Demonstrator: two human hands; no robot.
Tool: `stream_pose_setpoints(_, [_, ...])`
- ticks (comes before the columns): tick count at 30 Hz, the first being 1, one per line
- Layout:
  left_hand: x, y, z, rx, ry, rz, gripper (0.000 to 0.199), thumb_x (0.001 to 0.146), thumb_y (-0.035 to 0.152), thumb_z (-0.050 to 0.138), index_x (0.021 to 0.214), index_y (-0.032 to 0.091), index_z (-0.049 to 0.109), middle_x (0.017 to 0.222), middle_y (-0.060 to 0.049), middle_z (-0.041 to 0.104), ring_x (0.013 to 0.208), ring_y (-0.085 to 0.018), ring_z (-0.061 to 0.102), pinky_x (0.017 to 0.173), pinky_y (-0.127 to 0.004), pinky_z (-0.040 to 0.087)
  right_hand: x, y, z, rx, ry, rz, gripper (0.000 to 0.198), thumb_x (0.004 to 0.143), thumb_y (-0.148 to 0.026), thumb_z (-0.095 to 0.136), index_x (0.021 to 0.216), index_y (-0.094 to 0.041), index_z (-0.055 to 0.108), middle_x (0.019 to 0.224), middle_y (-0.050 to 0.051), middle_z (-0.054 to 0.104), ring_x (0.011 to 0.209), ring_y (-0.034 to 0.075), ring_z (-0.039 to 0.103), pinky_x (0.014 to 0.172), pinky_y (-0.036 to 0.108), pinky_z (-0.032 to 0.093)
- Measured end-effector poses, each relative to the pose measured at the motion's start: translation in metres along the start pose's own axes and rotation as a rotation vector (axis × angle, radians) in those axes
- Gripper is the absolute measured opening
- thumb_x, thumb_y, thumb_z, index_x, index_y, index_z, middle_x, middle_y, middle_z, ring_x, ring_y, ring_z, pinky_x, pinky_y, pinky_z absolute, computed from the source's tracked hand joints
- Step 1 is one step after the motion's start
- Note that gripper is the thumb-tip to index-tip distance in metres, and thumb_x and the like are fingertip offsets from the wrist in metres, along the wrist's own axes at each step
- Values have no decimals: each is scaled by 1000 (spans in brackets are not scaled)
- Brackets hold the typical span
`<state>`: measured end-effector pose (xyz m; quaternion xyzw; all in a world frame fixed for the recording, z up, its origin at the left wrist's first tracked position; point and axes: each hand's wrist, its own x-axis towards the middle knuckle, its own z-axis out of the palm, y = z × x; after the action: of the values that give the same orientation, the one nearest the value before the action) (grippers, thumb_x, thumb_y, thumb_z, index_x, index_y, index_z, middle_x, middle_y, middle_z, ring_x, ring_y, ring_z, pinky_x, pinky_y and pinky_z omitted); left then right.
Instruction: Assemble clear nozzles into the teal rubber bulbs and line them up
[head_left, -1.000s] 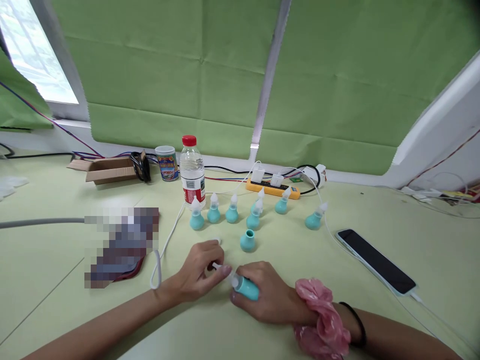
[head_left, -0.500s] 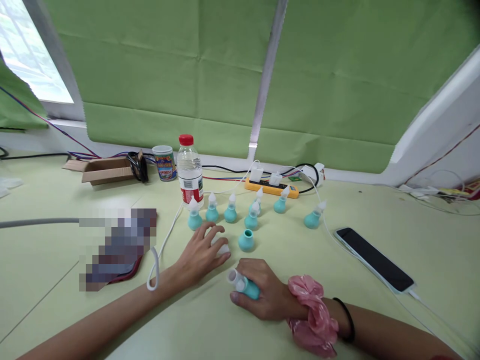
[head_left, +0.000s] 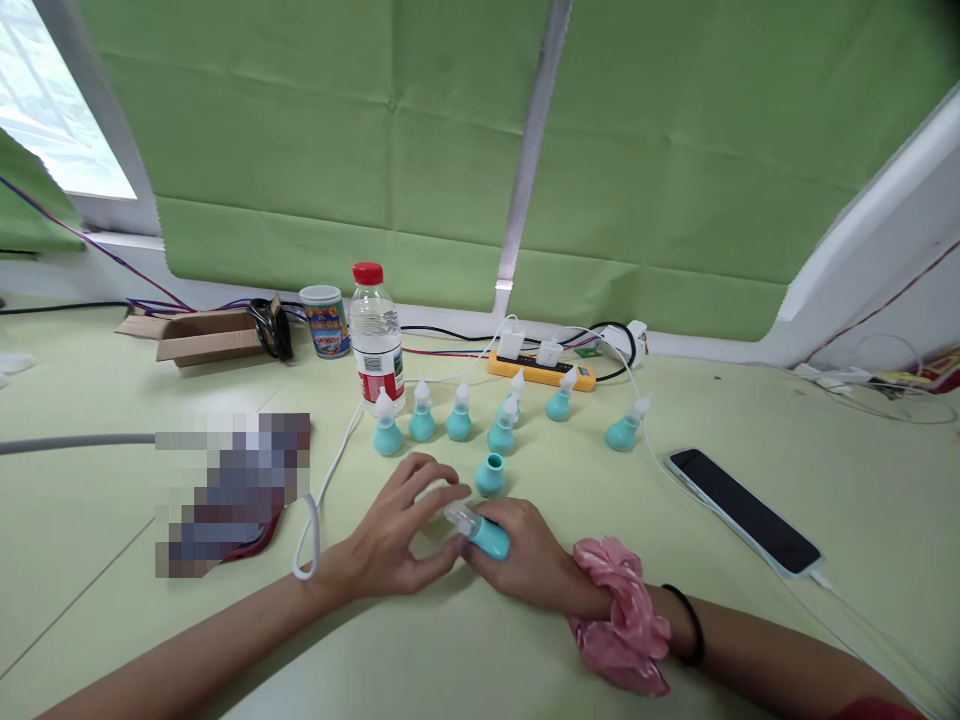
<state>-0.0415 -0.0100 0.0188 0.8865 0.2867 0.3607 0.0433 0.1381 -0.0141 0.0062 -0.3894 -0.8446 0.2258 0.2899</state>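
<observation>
My right hand (head_left: 517, 555) is closed around a teal bulb nasal aspirator (head_left: 491, 540), tilted so its clear collar points left. My left hand (head_left: 409, 525) has its thumb and fingers curled around a translucent nozzle tip (head_left: 433, 500), which meets the collar's end; the fingers partly cover it. Just beyond my hands stands an open teal bulb (head_left: 490, 476) without a tip. Behind it are several teal aspirators with translucent tips, among them one upright on the left (head_left: 387, 432) and one leaning on the right (head_left: 624, 432).
A red-capped bottle (head_left: 377, 340) and a can (head_left: 325, 322) stand at the back, near a cardboard box (head_left: 214, 340). An orange power strip (head_left: 540, 371) lies by the wall. On the right is a charging phone (head_left: 742, 508); white cables cross the table. A blurred item (head_left: 240, 500) lies left.
My left hand has brought the nozzle tip from the table to the aspirator's collar. My right hand has shifted slightly up, turning the aspirator toward it.
</observation>
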Motion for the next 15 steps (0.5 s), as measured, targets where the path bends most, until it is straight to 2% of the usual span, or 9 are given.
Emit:
stream_pose_setpoints(3, [0, 2, 3, 65, -11, 63, 29, 77, 15, 49, 105, 20, 48, 99, -9, 48, 89, -20, 40, 75, -36, 41, 1, -3, -5, 271, -65, 103, 9, 70, -23, 50, 64, -17, 46, 55, -3, 45, 50, 10, 41, 49, 22, 34])
stream_pose_setpoints(7, [1, -4, 2, 206, 94, 125, 31, 78, 9, 46, 105, 22, 50, 98, -10, 50, 86, -20, 40, 70, -36, 42, 2, -7, -10, 698, -142, 268, 16, 78, -27, 40, 68, -16, 45, 53, -2, 46, 50, 10, 44, 48, 20, 35])
stream_pose_setpoints(12, [3, -4, 1, 228, 105, 184, 34, 74, 13, 54, 107, 17, 49, 100, -12, 50, 87, -21, 41, 69, -38, 43, 0, -13, -9, 673, -132, 275, 19, 81, -32, 42, 74, -15, 47, 60, -1, 48, 56, 10, 45, 52, 20, 36])
stream_pose_setpoints(15, [4, -1, 1, 252, 162, 198, 30, 72, 9, 56, 101, 17, 51, 95, -11, 53, 82, -20, 41, 65, -36, 43, -2, -14, -7, 648, -120, 274, 20, 82, -34, 42, 79, -16, 48, 62, -2, 48, 58, 10, 45, 54, 21, 36])
